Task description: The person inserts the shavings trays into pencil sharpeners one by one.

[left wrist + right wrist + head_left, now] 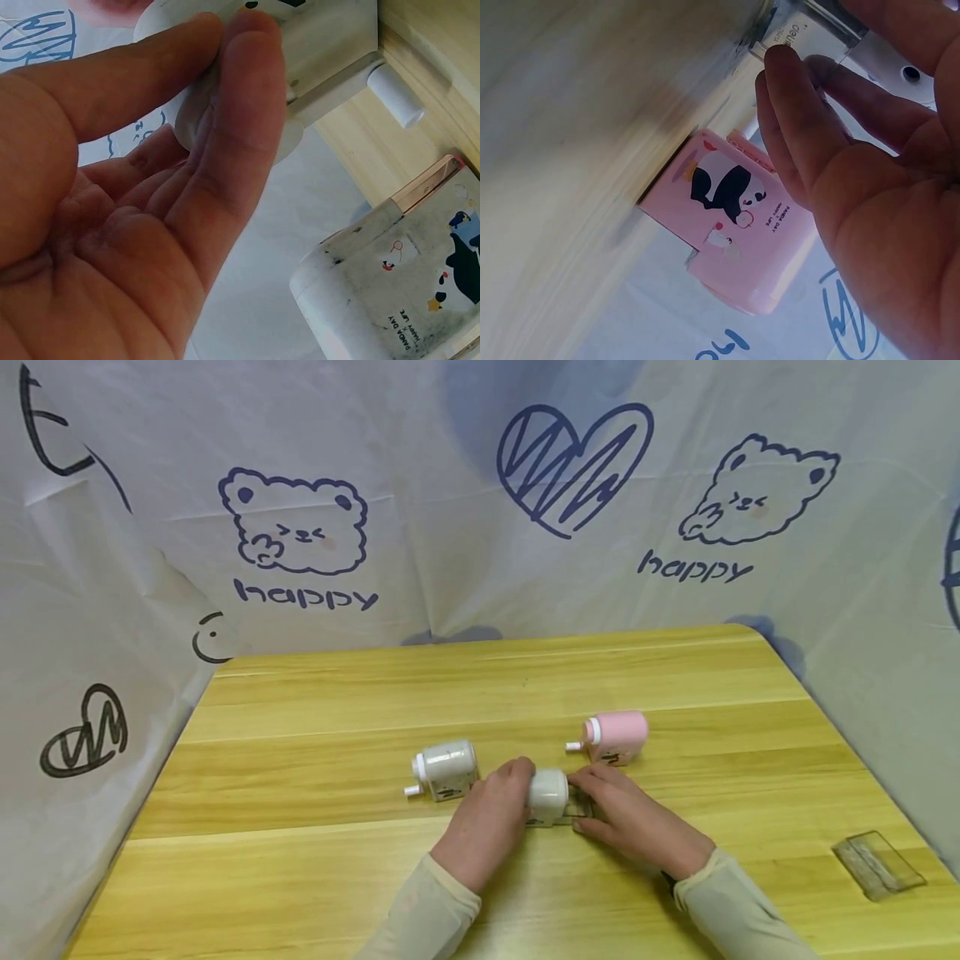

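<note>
Near the middle of the table, a grey-white crank pencil sharpener [549,795] is held by my left hand [489,821], its thumb and fingers around the crank side. That sharpener's crank handle [396,95] shows in the left wrist view. From the right, my right hand [637,817] pinches the clear shavings drawer [581,803] at the sharpener's end. Part of the drawer is hidden by the fingers. A second grey-white sharpener [450,767] with panda pictures stands just left of my left hand. Beyond my right hand is a pink sharpener [619,735], also panda-printed.
A separate clear drawer [879,865] with dark smudges lies at the right side of the wooden table [300,877]. White cloth [435,552] with drawn bears and hearts hangs behind the table and along its sides.
</note>
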`<state>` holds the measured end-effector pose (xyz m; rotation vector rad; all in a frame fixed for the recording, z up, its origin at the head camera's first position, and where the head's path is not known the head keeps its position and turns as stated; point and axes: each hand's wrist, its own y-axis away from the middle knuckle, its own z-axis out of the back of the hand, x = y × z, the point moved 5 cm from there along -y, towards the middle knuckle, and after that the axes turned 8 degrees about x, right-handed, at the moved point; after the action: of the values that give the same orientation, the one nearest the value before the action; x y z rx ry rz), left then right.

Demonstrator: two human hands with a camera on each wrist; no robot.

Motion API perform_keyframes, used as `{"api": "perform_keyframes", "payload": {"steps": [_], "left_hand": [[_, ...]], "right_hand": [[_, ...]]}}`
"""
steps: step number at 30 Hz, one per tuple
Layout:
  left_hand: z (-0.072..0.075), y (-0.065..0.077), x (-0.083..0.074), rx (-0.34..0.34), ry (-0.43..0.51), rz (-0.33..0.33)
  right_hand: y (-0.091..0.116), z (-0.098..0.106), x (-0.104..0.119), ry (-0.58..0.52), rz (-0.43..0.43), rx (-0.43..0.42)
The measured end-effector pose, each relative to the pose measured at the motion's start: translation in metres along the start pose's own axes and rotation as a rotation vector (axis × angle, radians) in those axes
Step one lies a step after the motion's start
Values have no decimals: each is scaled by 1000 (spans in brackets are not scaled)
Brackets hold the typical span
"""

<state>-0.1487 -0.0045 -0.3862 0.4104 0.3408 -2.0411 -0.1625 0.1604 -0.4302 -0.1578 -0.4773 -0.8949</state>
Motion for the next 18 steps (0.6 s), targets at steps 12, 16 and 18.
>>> {"api": "perform_keyframes", "payload": {"steps": [12, 16, 18], "left_hand": [[1, 1, 0, -8, 2, 0], [1, 1, -1, -14, -3, -4], [1, 2, -1, -17, -5, -6]], "right_hand": [[-2, -1, 1, 9, 26, -15], [-3, -2, 1, 16, 39, -25], [-4, -3, 1, 18, 40, -27]]}}
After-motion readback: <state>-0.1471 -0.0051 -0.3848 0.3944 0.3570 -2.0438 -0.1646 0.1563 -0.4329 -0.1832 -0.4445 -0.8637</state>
